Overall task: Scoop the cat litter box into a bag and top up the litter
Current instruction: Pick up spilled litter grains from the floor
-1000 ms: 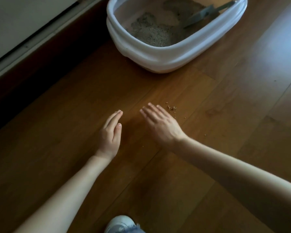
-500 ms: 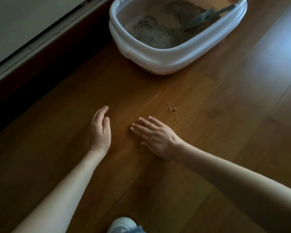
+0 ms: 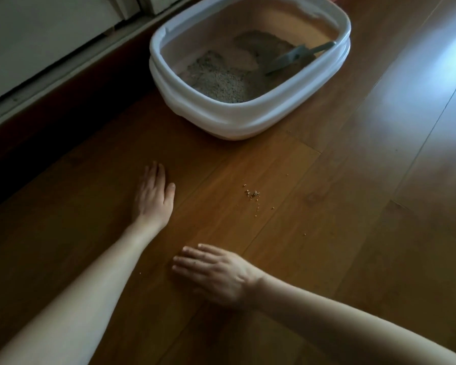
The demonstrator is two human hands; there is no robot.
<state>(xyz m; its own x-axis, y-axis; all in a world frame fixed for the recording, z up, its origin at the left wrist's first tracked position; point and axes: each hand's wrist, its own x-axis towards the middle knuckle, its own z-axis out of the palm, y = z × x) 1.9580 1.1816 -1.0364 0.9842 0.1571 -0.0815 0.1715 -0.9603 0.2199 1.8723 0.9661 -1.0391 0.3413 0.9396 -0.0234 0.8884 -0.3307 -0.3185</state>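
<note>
Shadow swallows the left of the frame, where the dark wooden floor (image 3: 327, 206) meets a pale baseboard (image 3: 50, 83) that is hard to read, and a bright glare washes out the boards at the upper right. The litter box (image 3: 237, 119), a rounded white plastic tub with a thick rolled rim, sits at the top centre; its far edge is cut off by the frame. Inside, grey granular litter (image 3: 219, 80) lies in uneven patches with bare smooth bottom between them, and a grey plastic scoop (image 3: 290, 59) leans with its handle on the right rim. A small cluster of spilled litter grains (image 3: 253, 193) lies on the floor below the box, mid-frame. The left hand (image 3: 154, 196) lies flat on the floor, fingers straight and together, its grip holding nothing. The right hand (image 3: 219, 272), lower centre, is also flat, palm down, fingers straight and slightly spread, grip wide and holding nothing. Both forearms run out of the bottom edge.
</note>
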